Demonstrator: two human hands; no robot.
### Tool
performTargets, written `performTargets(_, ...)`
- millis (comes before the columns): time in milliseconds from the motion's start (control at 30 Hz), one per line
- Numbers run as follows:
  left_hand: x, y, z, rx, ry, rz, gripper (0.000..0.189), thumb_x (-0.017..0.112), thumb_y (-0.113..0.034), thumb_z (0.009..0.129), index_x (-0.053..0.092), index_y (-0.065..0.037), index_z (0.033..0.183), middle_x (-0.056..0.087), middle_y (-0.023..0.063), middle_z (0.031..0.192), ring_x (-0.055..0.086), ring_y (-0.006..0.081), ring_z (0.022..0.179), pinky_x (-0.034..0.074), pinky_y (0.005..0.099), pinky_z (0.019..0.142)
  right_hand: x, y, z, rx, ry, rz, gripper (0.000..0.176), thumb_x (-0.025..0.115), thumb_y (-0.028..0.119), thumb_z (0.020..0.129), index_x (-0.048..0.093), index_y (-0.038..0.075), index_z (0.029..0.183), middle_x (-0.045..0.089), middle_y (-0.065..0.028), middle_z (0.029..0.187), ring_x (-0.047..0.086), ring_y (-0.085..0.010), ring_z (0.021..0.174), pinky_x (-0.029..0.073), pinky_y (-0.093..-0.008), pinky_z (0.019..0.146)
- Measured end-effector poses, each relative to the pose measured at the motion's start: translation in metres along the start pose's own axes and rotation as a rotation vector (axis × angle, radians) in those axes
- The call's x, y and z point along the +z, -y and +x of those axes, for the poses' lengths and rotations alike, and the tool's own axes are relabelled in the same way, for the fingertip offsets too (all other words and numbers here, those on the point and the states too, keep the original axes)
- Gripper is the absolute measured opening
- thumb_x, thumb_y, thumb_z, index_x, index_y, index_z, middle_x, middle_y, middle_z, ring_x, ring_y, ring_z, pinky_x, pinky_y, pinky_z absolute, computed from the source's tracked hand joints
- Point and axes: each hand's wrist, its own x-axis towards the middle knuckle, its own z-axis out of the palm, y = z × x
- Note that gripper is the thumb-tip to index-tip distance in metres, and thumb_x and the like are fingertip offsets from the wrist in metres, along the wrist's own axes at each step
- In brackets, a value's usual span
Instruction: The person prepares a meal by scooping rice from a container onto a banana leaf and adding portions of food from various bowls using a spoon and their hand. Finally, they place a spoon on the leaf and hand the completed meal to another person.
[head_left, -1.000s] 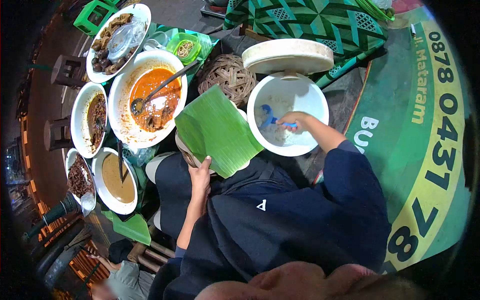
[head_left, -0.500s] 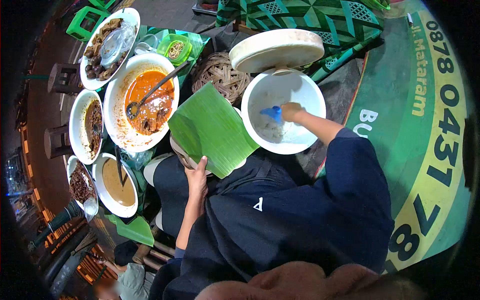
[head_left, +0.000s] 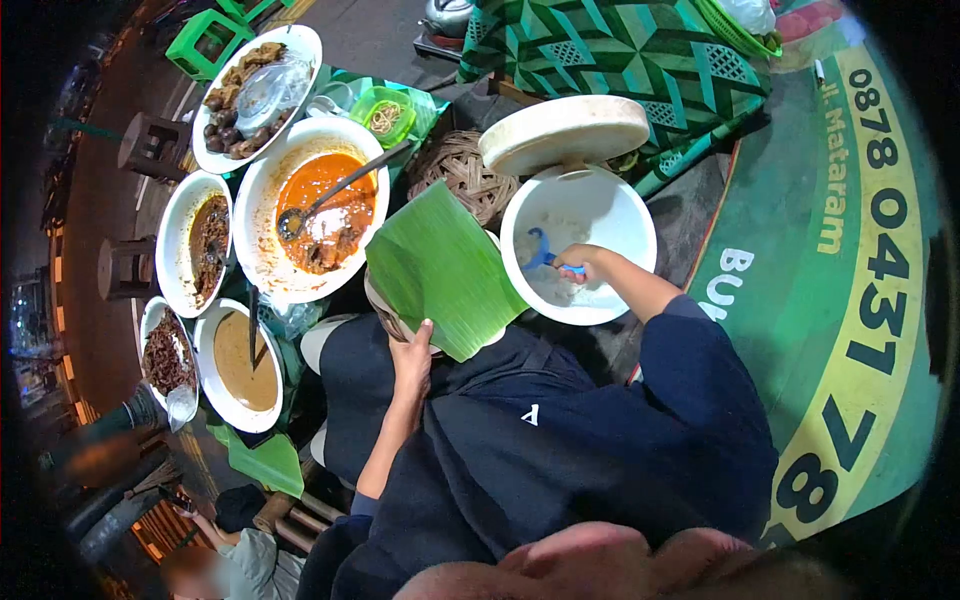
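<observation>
My left hand [head_left: 411, 358] grips the near edge of a square of green banana leaf [head_left: 445, 270], thumb on top. Under the leaf, a pale-rimmed plate shows only at its edges. Inside a deep white tub [head_left: 642, 225], my right hand [head_left: 588, 262] is closed round the handle of a blue rice scoop [head_left: 541, 248]. White rice [head_left: 578, 293] lies in the tub, partly covered by that hand. A thick round white lid [head_left: 565, 135] leans up at the tub's far side.
At left stand bowls of food: a red-orange curry [head_left: 325, 215] with a dark ladle [head_left: 345, 187], a tan sauce [head_left: 245, 365], and eggs with meat [head_left: 240, 115]. A woven basket [head_left: 462, 170] sits behind the leaf. A lettered green banner [head_left: 790, 300] hangs at right. Another person [head_left: 255, 560] sits at lower left.
My right hand and the scoop have turned inside the tub; the scoop's blue head and handle show more plainly. My left hand still holds the leaf. The whole view has shifted slightly.
</observation>
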Motion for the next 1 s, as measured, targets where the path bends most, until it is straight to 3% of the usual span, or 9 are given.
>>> performTargets(267,-0.013,-0.021,-0.006,0.011,-0.052,-0.086,0.052,0.058,-0.001,0.074,0.036,0.000,0.121,0.052,0.0105,0.109,0.053,0.0196,0.095,0.042,0.0296,0.083,-0.005,-0.010,-0.091,-0.210,0.078,0.030,0.014,0.049,0.028,0.087,0.044,0.015,0.091,0.044,0.0060,0.061,0.035,-0.0027,0.041,0.023,-0.0179,0.031)
performTargets(333,-0.027,-0.032,-0.011,0.062,-0.042,-0.119,0.049,0.056,0.002,0.075,0.036,-0.001,0.120,0.051,0.0093,0.109,0.052,0.0167,0.095,0.042,0.0284,0.083,0.001,-0.012,-0.134,-0.290,0.157,0.248,0.016,0.048,0.025,0.088,0.044,0.014,0.098,0.042,0.0047,0.060,0.033,-0.0016,0.036,0.022,-0.0170,0.028)
performTargets(600,-0.038,-0.069,-0.009,0.132,-0.022,-0.254,0.039,0.059,-0.002,0.075,0.046,0.001,0.112,0.056,0.0064,0.101,0.055,0.0159,0.087,0.044,0.0275,0.076,0.059,0.042,-0.273,-0.712,0.128,0.001,0.031,0.048,0.021,0.087,0.040,0.009,0.114,0.042,0.0018,0.060,0.031,-0.0028,0.032,0.024,-0.0159,0.026)
performTargets(733,-0.042,-0.058,-0.001,0.162,-0.039,-0.398,0.041,0.060,-0.002,0.074,0.047,0.000,0.112,0.055,0.0061,0.102,0.054,0.0151,0.088,0.043,0.0273,0.076,0.138,0.073,-0.282,-1.304,-0.308,-0.119,0.046,0.049,0.020,0.086,0.035,0.010,0.129,0.046,-0.0005,0.065,0.038,-0.0055,0.038,0.033,-0.0184,0.034)
performTargets(767,-0.045,-0.058,-0.004,0.126,-0.030,-0.433,0.041,0.060,-0.002,0.074,0.046,-0.001,0.113,0.055,0.0059,0.102,0.054,0.0144,0.088,0.043,0.0275,0.076,0.161,0.077,-0.287,-1.301,-0.623,-0.277,0.050,0.049,0.013,0.084,0.034,0.012,0.131,0.056,-0.0066,0.078,0.050,-0.0127,0.049,0.041,-0.0229,0.044)
performTargets(800,-0.045,-0.052,-0.001,0.221,-0.030,-0.485,0.043,0.058,-0.001,0.075,0.044,-0.001,0.116,0.055,0.0072,0.103,0.054,0.0174,0.092,0.045,0.0308,0.079,0.166,0.087,-0.256,-1.740,-0.961,-0.542,0.056,0.051,0.005,0.078,0.033,0.014,0.131,0.059,-0.0130,0.094,0.058,-0.0195,0.066,0.046,-0.0281,0.055)
performTargets(867,-0.048,-0.065,-0.013,0.234,-0.034,-0.500,0.043,0.058,0.000,0.074,0.044,-0.001,0.115,0.055,0.0063,0.101,0.054,0.0172,0.091,0.044,0.0298,0.079,0.196,0.092,-0.248,-1.737,-1.015,-0.719,0.062,0.051,0.000,0.073,0.035,0.017,0.131,0.057,-0.0136,0.090,0.057,-0.0231,0.072,0.045,-0.0323,0.059)
performTargets(933,-0.055,-0.068,-0.021,0.225,-0.015,-0.518,0.043,0.057,0.001,0.073,0.044,0.000,0.115,0.055,0.0063,0.103,0.054,0.0169,0.090,0.043,0.0288,0.080,0.206,0.089,-0.230,-1.576,-1.074,-1.211,0.063,0.052,0.001,0.073,0.035,0.020,0.131,0.047,-0.0096,0.072,0.052,-0.0262,0.063,0.043,-0.0386,0.057)
performTargets(1000,-0.062,-0.061,-0.027,0.226,-0.063,-0.406,0.042,0.056,0.000,0.073,0.045,-0.001,0.114,0.055,0.0060,0.103,0.054,0.0161,0.090,0.043,0.0283,0.080,0.209,0.086,-0.223,-1.531,-0.925,-1.074,0.058,0.054,0.007,0.077,0.036,0.021,0.131,0.054,-0.0085,0.082,0.054,-0.0226,0.068,0.044,-0.0348,0.060)
